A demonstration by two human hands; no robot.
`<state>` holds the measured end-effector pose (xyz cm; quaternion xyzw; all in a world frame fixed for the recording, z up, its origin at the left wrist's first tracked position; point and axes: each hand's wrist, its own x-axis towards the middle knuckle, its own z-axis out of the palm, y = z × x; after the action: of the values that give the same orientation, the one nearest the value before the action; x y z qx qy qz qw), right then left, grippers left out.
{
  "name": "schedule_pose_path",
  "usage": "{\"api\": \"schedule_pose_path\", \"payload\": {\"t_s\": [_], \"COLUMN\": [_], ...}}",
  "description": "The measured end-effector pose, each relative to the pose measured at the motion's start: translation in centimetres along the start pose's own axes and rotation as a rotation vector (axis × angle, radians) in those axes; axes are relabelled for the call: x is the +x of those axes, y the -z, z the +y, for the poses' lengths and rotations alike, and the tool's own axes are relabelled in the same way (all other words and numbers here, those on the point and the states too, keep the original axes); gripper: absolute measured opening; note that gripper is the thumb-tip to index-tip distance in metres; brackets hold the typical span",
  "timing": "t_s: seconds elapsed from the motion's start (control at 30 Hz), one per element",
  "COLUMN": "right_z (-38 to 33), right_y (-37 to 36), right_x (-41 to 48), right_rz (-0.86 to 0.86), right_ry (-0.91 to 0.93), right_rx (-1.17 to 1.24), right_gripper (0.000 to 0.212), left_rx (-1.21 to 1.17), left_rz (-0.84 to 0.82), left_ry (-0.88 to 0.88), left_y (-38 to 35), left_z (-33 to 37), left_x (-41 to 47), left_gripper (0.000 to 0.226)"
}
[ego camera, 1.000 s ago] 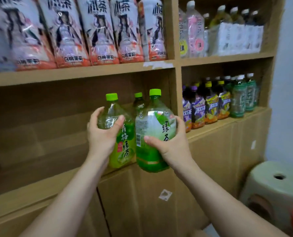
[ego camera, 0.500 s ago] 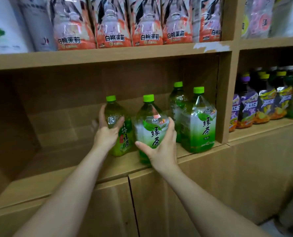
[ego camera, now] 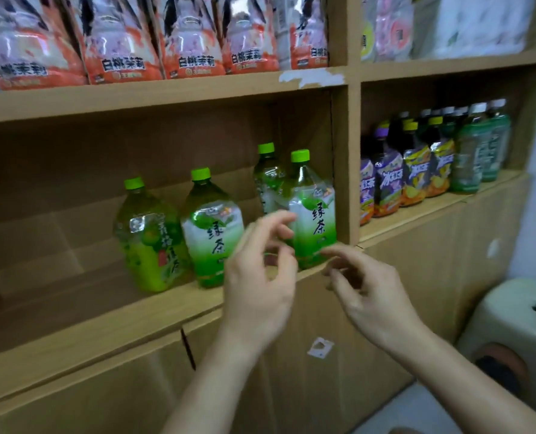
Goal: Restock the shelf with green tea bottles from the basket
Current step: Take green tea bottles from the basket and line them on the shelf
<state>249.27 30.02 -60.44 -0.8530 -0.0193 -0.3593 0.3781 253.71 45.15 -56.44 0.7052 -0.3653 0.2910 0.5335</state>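
Observation:
Several green-capped tea bottles stand upright on the wooden shelf [ego camera: 82, 327]. A yellow-green plum tea bottle [ego camera: 147, 239] is leftmost, with a green tea bottle [ego camera: 210, 227] beside it. Two more, the front green tea bottle [ego camera: 315, 214] and the one behind it [ego camera: 268, 180], stand against the shelf's right divider. My left hand [ego camera: 260, 277] and my right hand [ego camera: 367, 286] hover in front of the shelf edge, fingers spread, holding nothing. The basket is out of view.
Pink peach-jasmine tea bottles [ego camera: 125, 42] line the shelf above. The compartment to the right holds purple, yellow and green drink bottles [ego camera: 417, 164]. Cupboard doors [ego camera: 291, 386] sit below the shelf. A pale green plastic stool [ego camera: 517, 317] stands at lower right.
Both hands have let go of the two bottles, which now stand on the shelf, and have pulled back toward me and to the right. The camera has swung right.

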Motion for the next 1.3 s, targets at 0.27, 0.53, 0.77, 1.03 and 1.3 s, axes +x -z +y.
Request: {"api": "schedule_pose_path", "payload": {"t_s": [0.27,0.53,0.77,1.03,1.3], "right_z": [9.3,24.9,32.7,37.1,34.3], "right_y": [18.9,32.0,33.4,33.3,34.4], "right_x": [-7.5,-23.8,-30.8,-33.7,-31.6], "right_rz": [-0.167,0.137,-0.167,0.044,0.418], "right_ry": [-0.370,-1.015,-1.361,-1.378,-1.203], "right_rx": [-0.247,-0.322,-0.414,-0.371,0.230], "right_gripper": [0.026,0.029,0.074,0.058,0.090], "left_rx": [-0.175,-0.130,0.119,0.361,-0.593], "left_rz": [-0.697,-1.290,-1.640,-1.734,-1.459], "left_ry": [0.068,-0.174,-0.457,-0.689,0.307], "left_y": [-20.6,-41.9,-55.1,-60.1,-60.5], "left_z": [3.6,7.2,9.0,10.4,13.2], "left_x": [-5.1,-14.0,-22.1,-29.3,-22.5], "left_gripper": [0.027,0.040,0.057,0.081,0.045]}}
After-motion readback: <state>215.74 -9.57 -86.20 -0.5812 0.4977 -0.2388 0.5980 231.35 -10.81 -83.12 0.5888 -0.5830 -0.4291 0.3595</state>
